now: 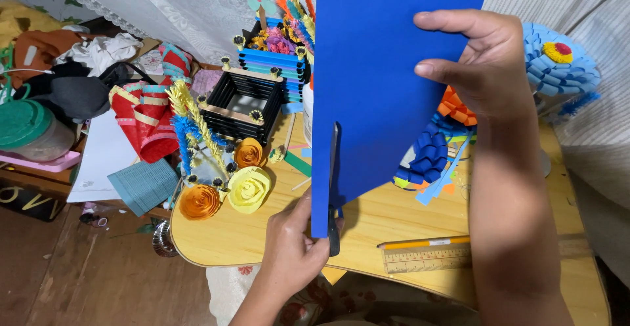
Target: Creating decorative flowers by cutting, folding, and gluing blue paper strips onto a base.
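A large blue paper sheet (384, 89) hangs upright over the wooden table (262, 234). My right hand (482, 57) pinches its right edge near the top. My left hand (295, 240) grips black scissors (334, 181) at the sheet's lower left corner, the blade running up along the left edge of the paper. The scissor handles are mostly hidden behind my fingers and the sheet.
A pencil (423, 241) and a wooden ruler (426, 258) lie at the table's front. Paper roses in orange (200, 201) and yellow (249, 188), a black stick box (243, 106), a blue paper flower (558, 60) and red woven baskets (147, 126) crowd the back and left.
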